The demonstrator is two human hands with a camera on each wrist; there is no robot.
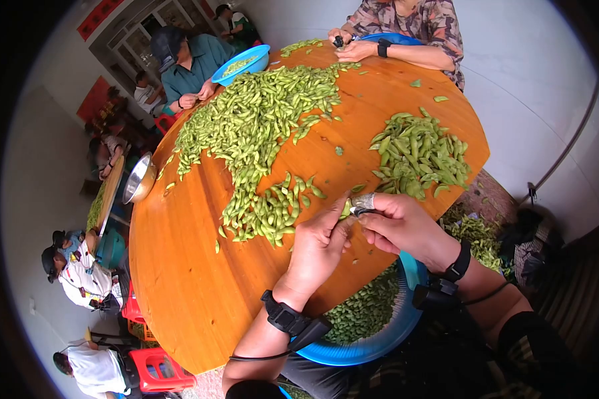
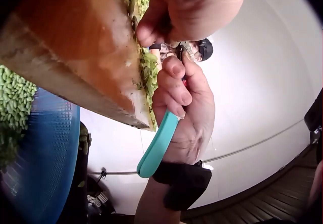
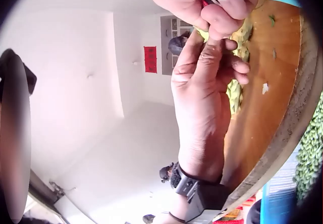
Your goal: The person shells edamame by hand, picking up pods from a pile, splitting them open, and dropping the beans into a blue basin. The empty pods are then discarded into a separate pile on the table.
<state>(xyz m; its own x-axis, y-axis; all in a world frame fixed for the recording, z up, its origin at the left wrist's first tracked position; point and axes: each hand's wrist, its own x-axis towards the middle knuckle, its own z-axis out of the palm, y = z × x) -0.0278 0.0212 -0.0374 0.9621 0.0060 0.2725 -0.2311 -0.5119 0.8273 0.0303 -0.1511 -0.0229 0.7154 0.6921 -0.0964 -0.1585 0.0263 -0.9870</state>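
Above the near table edge, my left hand (image 1: 318, 247) pinches a green pod (image 1: 345, 209) between thumb and fingers. Meeting it at the pod, my right hand (image 1: 406, 229) grips a small tool; a ridged metal piece (image 1: 363, 201) shows at its fingertips. In the left wrist view, the tool's turquoise handle (image 2: 159, 145) sticks out below the curled fingers of the right hand (image 2: 189, 103). The right wrist view shows the left hand (image 3: 199, 92) with the pod (image 3: 203, 33) touching the right fingers. A small pod pile (image 1: 266, 213) lies beyond the left hand.
A blue basin (image 1: 409, 312) of shelled green beans (image 1: 363, 312) sits below the table edge. On the round wooden table (image 1: 193, 266) are a large pod heap (image 1: 253, 120) and another pile (image 1: 422, 153) at right. Two people sit across; a metal bowl (image 1: 140, 178) stands at left.
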